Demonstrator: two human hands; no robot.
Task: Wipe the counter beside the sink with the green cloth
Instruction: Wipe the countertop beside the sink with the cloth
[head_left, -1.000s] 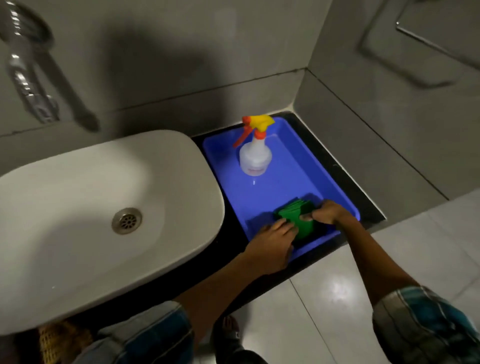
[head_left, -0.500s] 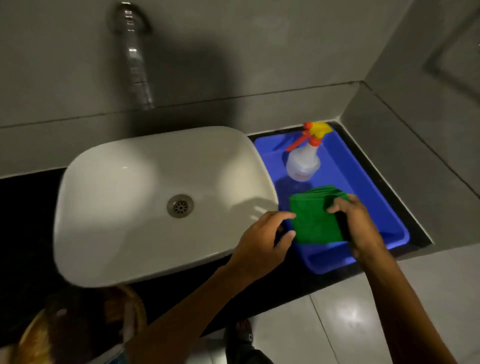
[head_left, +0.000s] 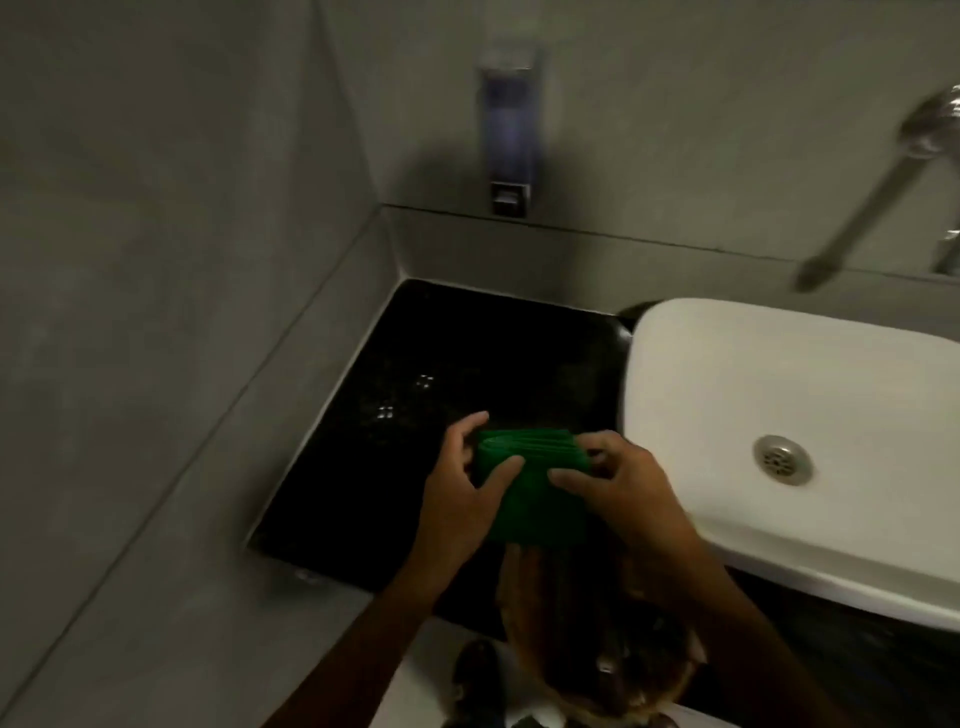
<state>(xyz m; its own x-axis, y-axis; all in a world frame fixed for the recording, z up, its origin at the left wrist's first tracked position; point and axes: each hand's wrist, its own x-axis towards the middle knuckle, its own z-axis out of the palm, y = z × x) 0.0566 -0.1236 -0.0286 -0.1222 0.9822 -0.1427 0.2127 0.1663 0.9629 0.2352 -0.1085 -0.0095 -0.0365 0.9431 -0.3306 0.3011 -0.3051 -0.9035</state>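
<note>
The view has swung from the right side of the sink to its left since half a second ago: the blue tray and spray bottle seen then are out of frame, and the folded green cloth (head_left: 530, 486), then held over that tray, is now above the black counter (head_left: 467, 353) in the corner of the grey walls. Both hands have come across with it. The left hand (head_left: 465, 496) clasps the cloth's left edge, thumb laid on top and fingers (head_left: 465, 431) curled round the far corner; the right hand (head_left: 615, 491) pinches the right edge, thumb on top and fingers wrapped behind. The cloth (several folded layers show along its far edge) sits between the two hands, near the counter's front; whether it touches the stone cannot be told. The white sink (head_left: 779, 395), just right of the hands, holds nothing but its metal drain (head_left: 783, 460). A wall-mounted dispenser (head_left: 510, 135) hangs above the counter's back edge. A few bright glints dot the dark surface beyond the cloth.
</note>
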